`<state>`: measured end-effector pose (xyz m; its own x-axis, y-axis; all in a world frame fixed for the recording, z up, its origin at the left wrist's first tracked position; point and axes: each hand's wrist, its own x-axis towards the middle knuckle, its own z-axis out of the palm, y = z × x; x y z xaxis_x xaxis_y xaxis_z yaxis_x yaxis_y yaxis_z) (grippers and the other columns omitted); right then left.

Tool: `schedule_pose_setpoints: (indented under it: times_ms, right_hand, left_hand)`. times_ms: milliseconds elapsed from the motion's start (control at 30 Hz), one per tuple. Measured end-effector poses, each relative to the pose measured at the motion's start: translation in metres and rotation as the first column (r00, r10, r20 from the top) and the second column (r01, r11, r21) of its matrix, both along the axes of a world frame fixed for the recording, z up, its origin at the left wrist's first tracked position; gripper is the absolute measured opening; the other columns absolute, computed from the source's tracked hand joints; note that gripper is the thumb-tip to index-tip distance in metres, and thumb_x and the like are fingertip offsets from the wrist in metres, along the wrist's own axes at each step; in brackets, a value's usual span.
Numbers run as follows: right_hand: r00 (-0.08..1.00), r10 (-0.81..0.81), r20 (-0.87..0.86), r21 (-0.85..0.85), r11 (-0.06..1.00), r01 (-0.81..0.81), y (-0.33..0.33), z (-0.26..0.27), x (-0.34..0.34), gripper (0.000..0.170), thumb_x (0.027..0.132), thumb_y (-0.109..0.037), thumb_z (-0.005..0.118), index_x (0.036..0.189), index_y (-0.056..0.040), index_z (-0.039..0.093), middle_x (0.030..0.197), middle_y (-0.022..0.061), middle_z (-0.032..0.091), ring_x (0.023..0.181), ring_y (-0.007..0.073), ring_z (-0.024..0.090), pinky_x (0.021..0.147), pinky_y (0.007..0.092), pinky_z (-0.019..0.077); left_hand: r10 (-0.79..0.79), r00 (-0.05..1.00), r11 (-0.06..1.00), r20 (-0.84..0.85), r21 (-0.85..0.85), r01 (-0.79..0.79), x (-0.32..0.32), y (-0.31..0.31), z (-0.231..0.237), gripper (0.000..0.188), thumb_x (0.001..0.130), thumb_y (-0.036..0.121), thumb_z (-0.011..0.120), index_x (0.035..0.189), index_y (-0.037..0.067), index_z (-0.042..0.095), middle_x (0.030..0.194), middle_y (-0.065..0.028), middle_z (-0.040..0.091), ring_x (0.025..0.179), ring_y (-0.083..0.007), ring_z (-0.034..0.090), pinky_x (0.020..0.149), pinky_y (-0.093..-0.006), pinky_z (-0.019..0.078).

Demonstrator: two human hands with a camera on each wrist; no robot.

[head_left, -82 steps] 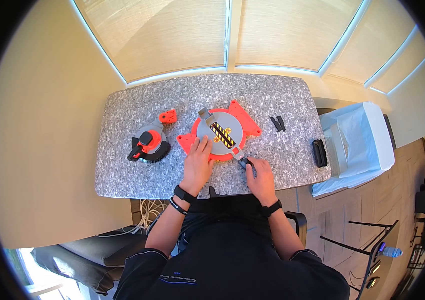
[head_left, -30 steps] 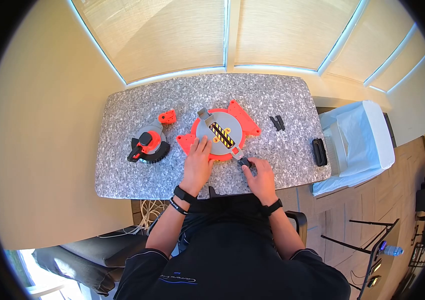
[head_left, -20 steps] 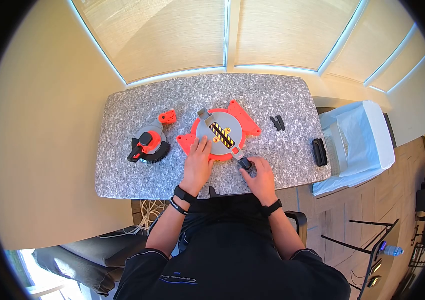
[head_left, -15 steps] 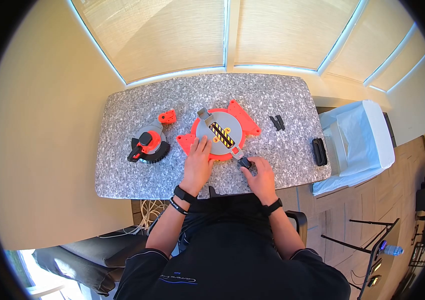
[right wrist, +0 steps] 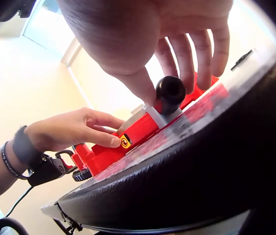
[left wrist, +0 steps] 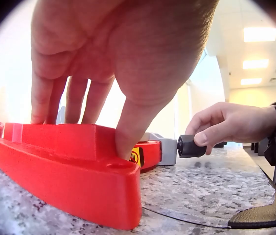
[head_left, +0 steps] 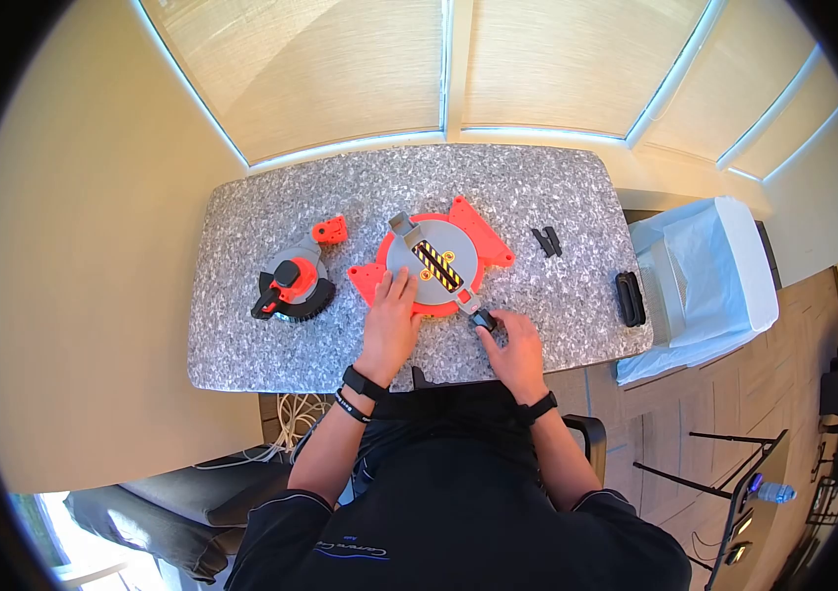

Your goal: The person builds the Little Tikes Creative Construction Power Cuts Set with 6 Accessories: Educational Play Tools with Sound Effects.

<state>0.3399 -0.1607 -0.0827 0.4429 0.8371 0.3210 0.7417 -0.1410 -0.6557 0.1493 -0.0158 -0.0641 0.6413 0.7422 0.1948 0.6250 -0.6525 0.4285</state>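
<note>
A toy miter saw base (head_left: pixel 478 239) in red and grey lies at the middle of the table, with a yellow-and-black striped slot across its disc. My left hand (head_left: pixel 389 325) rests on it, fingers straight on top; in the left wrist view the thumb presses the red edge (left wrist: pixel 69 161). At the end of the base's grey arm sits a black knob (right wrist: pixel 171 92). My right hand (head_left: pixel 514 350) pinches this knob between thumb and fingers. The toy saw head (head_left: pixel 293 281), with a red motor part and black guard, lies to the left.
Two small black pieces (head_left: pixel 546 243) lie on the speckled table (head_left: pixel 360 182) at the right. A long black piece (head_left: pixel 630 301) is near the right edge. Beyond that edge stands a bin with a pale blue liner (head_left: pixel 709 276). Covered windows rise behind the table.
The right fingers and thumb have shifted slightly around the black knob, which shows turned a little. The left hand and the saw base have stayed in place.
</note>
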Motion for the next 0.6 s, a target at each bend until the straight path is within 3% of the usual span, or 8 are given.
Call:
schedule_pose_setpoints:
  times_ms: [267, 533, 600]
  right_hand:
    - [1.000, 0.011, 0.025, 0.032, 0.999, -0.012, 0.002, 0.002, -0.002, 0.037, 0.082, -0.017, 0.084, 0.112, -0.0051, 0.066, 0.108, 0.0123, 0.069, 0.101, 0.0356, 0.064, 0.089, 0.0447, 0.0522]
    - [0.998, 0.015, 0.055, 0.016, 1.000, -0.016, 0.002, -0.001, 0.001, 0.029, 0.088, -0.017, 0.080, 0.111, -0.0033, 0.069, 0.102, 0.0148, 0.070, 0.094, 0.0320, 0.066, 0.083, 0.0417, 0.0539]
    - [0.999, 0.012, 0.035, 0.014, 1.000, -0.013, 0.002, -0.003, 0.001, 0.028, 0.089, -0.017, 0.079, 0.111, -0.0028, 0.069, 0.101, 0.0157, 0.070, 0.095, 0.0344, 0.065, 0.084, 0.0439, 0.0528]
  left_hand:
    - [0.003, 1.000, 1.000, 0.003, 0.000, -0.003, 0.000, 0.000, 0.001, 0.066, 0.082, 0.006, 0.078, 0.143, -0.001, 0.054, 0.154, -0.0177, 0.048, 0.144, -0.0425, 0.044, 0.116, -0.0471, 0.0433]
    - [-0.002, 1.000, 1.000, 0.009, 0.019, 0.002, 0.000, 0.000, -0.001, 0.066, 0.082, 0.005, 0.077, 0.143, -0.001, 0.053, 0.153, -0.0177, 0.049, 0.143, -0.0426, 0.044, 0.116, -0.0477, 0.0437]
    - [-0.001, 1.000, 1.000, 0.011, 0.014, 0.001, 0.000, 0.000, 0.000, 0.066, 0.082, 0.005, 0.077, 0.143, -0.001, 0.053, 0.153, -0.0178, 0.048, 0.143, -0.0425, 0.044, 0.116, -0.0478, 0.0437]
